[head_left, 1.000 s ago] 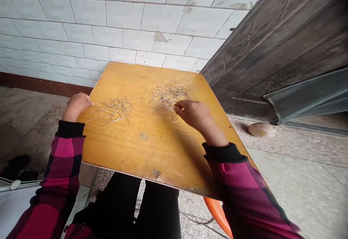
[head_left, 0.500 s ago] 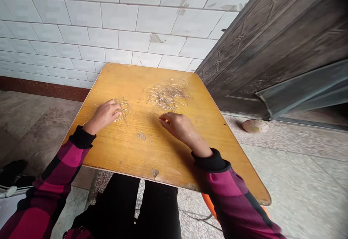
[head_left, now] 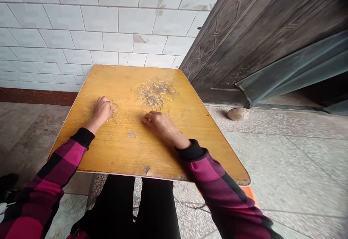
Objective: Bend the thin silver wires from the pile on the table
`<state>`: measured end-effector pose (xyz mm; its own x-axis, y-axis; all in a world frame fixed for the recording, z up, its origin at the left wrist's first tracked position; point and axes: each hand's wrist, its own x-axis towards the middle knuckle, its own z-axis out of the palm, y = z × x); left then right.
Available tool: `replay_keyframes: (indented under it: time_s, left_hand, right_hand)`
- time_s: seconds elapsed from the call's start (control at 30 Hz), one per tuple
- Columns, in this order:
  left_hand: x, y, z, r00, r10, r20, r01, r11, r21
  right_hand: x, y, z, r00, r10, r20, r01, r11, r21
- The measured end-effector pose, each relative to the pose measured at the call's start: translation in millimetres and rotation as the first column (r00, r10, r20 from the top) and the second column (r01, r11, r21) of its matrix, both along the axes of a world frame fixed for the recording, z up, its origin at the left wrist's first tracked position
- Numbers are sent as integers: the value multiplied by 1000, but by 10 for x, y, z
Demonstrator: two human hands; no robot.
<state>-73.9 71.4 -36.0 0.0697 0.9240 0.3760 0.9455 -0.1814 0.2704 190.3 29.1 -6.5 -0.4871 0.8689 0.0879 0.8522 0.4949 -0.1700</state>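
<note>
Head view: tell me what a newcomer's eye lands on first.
The yellow wooden table at centre catches the eye, with a tangled pile of silvery wire near its far side. The left hand rests on a smaller tangle, the right hand lies near the pile. A dark patterned door stands at right.

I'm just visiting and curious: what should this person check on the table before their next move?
1. Left hand on the smaller tangle of silvery strands: ok, touching it.
2. Right hand clear of the larger pile of silvery strands: ok, on bare wood just below it.
3. Any strand pinched in either hand: cannot tell, they are too fine.
4. Strands well inside the edges of the yellow wooden tabletop: ok for the pile; not ok for the tangle, whose strands reach toward the left edge.
5. Near edge smooth: not ok, it has a chipped patch.
</note>
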Motion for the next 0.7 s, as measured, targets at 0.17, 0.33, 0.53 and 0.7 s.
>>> replay_keyframes:
  time_s: [0.17, 0.33, 0.53, 0.7]
  left_hand:
    - [4, -69, 142, 929, -68, 363, 58, 998, 38]
    - [125, -259, 287, 667, -168, 726, 249, 968, -4]
    - [266, -385, 313, 604, -208, 769, 397, 915, -64]
    - [339, -381, 222, 669, -413, 618, 472, 878, 75]
  right_hand:
    - [40, -1, -16, 995, 22, -94, -21, 1000, 13]
    - [63, 53, -98, 918, 65, -391, -78, 997, -16]
    - [-142, 98, -233, 515, -104, -851, -249, 932, -264]
    - [-281, 45, -214, 338, -237, -911, -450, 809, -378]
